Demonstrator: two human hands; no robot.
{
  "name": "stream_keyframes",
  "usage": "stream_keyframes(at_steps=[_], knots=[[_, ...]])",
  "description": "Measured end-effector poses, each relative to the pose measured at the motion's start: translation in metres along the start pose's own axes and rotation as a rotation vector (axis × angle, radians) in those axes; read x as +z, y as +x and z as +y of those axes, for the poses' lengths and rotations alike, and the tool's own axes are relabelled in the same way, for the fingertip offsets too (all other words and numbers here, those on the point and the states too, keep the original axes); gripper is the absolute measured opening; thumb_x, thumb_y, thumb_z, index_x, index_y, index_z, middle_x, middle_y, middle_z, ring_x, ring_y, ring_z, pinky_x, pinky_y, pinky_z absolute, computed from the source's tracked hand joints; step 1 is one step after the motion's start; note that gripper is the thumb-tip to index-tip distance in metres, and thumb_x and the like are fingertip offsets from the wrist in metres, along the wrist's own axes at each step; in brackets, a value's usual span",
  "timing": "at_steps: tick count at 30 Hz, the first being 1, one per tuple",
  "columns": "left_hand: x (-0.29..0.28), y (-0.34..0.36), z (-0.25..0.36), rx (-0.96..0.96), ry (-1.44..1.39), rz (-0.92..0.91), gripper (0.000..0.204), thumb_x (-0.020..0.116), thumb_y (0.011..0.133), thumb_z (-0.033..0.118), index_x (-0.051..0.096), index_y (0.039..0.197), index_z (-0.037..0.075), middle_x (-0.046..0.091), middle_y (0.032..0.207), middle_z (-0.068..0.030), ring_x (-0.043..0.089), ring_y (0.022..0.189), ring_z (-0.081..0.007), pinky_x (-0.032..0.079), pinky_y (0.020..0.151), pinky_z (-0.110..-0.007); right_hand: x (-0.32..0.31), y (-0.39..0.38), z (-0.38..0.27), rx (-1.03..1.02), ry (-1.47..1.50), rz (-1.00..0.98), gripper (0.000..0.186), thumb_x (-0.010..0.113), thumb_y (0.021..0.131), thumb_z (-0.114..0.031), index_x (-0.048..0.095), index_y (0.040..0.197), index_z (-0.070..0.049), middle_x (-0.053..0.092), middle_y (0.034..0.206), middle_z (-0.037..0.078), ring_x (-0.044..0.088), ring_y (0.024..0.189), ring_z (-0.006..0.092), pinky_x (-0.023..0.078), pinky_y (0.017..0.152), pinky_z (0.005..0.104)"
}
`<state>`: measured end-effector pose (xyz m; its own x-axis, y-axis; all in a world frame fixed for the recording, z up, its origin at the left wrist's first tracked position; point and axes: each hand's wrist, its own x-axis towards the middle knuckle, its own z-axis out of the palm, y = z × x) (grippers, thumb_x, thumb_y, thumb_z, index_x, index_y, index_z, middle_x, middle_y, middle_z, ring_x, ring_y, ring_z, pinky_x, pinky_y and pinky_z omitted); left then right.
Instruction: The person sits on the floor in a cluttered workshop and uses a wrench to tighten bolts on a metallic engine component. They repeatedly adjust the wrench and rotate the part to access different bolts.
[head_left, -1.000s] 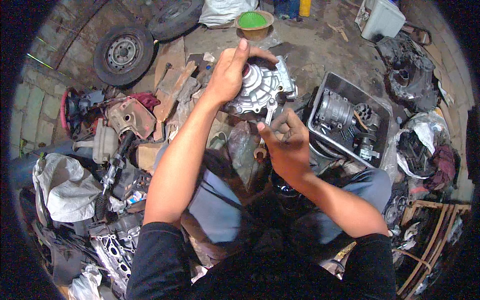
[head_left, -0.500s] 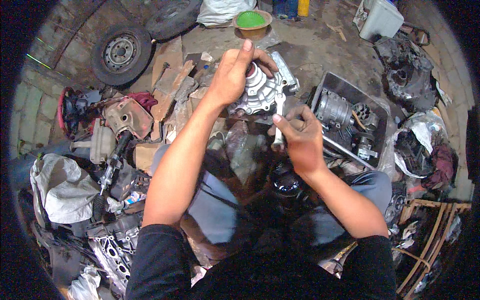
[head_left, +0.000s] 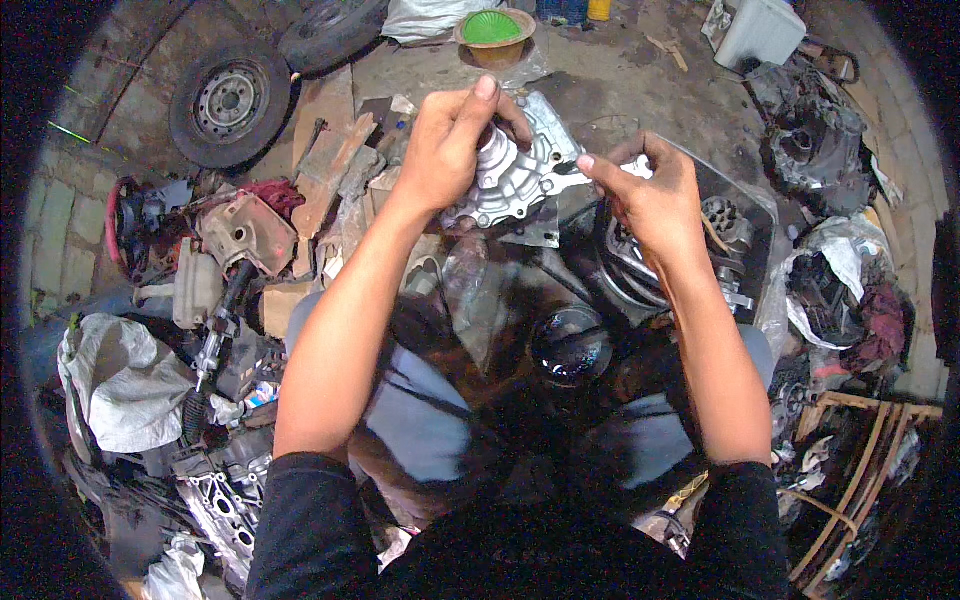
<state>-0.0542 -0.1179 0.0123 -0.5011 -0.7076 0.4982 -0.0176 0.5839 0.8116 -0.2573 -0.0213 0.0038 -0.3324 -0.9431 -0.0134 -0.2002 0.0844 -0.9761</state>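
Observation:
My left hand is closed over the round neck of a silvery cast-metal housing, holding it above my lap, thumb up. To the right, my right hand grips a combination wrench between thumb and fingers. The wrench's left end lies at the housing's lower right rim, apparently on a bolt there; the exact fit is too small to tell. Its middle is partly covered by my right thumb and fingers. Below the hands, between my knees, sits a dark round part with a wet-looking shine.
A dark tray of metal parts stands right, partly behind my right hand. Farther off are a wheel, a bowl with a green basket and a white box. A white sack and an engine casting lie left.
The wrench has swung from pointing down toward me to pointing right, with my right hand moving up and right. My left hand still holds the housing, which has shifted slightly left.

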Motion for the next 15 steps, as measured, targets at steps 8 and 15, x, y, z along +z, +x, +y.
stream_keyframes(at_steps=[8, 15], knots=[[0.005, -0.005, -0.015, 0.027, -0.022, 0.201, 0.052, 0.045, 0.104, 0.032, 0.070, 0.074, -0.002, 0.067, 0.068, -0.0070, 0.056, 0.064, -0.0122, 0.043, 0.062, -0.028, 0.038, 0.045, -0.003, -0.323, -0.066, 0.037, 0.039, 0.081, 0.075, -0.014, 0.063, 0.108, 0.000, 0.068, 0.079, 0.012, 0.062, 0.068, 0.0154, 0.049, 0.062, 0.0315], [0.003, -0.001, -0.006, -0.042, 0.067, 0.233, 0.046, 0.053, 0.101, 0.028, 0.068, 0.070, -0.003, 0.063, 0.061, -0.0064, 0.054, 0.058, -0.0124, 0.041, 0.057, -0.031, 0.033, 0.049, -0.011, -0.106, 0.376, 0.132, 0.045, 0.077, 0.084, -0.014, 0.057, 0.120, 0.002, 0.067, 0.093, 0.014, 0.065, 0.072, 0.0223, 0.054, 0.068, 0.0288]])
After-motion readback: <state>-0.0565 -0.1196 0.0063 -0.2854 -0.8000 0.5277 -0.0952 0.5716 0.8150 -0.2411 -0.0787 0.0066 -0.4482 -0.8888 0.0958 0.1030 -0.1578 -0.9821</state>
